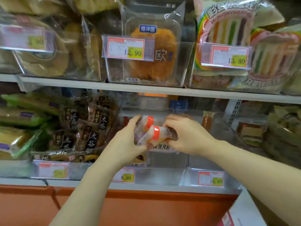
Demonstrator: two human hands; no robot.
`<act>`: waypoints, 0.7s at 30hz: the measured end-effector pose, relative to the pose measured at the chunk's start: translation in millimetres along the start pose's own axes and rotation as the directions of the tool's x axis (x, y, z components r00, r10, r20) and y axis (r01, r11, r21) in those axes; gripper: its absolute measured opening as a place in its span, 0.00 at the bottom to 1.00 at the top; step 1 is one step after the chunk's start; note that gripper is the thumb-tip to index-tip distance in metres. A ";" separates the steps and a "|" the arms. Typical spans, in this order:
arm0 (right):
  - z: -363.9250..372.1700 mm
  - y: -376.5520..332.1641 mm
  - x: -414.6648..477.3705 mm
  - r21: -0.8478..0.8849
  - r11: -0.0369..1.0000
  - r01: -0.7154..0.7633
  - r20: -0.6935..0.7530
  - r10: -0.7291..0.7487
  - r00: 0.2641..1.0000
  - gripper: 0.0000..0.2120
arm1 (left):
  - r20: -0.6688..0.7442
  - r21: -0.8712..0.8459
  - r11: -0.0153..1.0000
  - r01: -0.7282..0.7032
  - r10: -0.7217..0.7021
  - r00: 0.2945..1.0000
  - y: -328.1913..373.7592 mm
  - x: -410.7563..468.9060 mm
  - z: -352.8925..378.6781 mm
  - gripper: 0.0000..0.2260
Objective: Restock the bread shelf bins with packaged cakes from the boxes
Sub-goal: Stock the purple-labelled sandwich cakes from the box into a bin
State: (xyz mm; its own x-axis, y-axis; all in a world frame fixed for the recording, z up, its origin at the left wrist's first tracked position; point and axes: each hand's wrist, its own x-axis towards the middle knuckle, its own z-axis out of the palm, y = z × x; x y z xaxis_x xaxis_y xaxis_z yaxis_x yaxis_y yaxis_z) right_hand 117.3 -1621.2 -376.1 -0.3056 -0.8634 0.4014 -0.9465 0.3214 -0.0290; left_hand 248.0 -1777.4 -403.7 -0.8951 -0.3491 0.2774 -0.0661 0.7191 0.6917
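Note:
Two packaged cakes in clear wrap with red-orange bands sit between my hands at the mouth of the clear middle bin (169, 175) on the lower shelf. My left hand (125, 141) grips the near packaged cake (154, 134) from the left and below. My right hand (184, 134) pinches the same pack from the right. A second packaged cake (147, 122) stands just behind it, touching my left fingertips. The bin carries an 8.80 price tag (126, 176).
Left bin holds dark-labelled bread packs (88, 128); green-wrapped loaves (17, 128) lie further left. The right bin with its price tag (211, 178) holds a layered cake (250, 131). The upper shelf (146, 89) carries bins of round bread and rainbow cakes. An orange panel (146, 207) runs below.

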 end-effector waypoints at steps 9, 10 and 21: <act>29.2 -12.4 24.9 0.175 0.983 -0.053 0.295 -0.001 0.955 0.09 | 0.202 0.308 0.948 0.077 -0.144 0.969 -35.5 4.9 -20.7 0.38; 35.9 -16.9 29.7 0.182 0.982 -0.056 0.313 -0.004 0.950 0.09 | 0.194 0.350 0.932 0.091 -0.167 0.967 -40.4 2.8 -23.1 0.38; 62.3 -33.2 58.6 0.188 0.978 -0.087 0.560 -0.034 0.828 0.21 | 0.092 0.641 0.766 -0.050 -0.012 0.996 -50.9 -1.0 -36.5 0.24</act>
State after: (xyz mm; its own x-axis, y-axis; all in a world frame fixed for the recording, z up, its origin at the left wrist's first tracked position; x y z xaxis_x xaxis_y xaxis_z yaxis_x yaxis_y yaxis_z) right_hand 124.3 -1706.7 -408.6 -0.2792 -0.9433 -0.1794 -0.9189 0.3167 -0.2351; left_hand 268.3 -1835.6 -414.9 -0.9310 -0.3013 0.2062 -0.2889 0.9533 0.0884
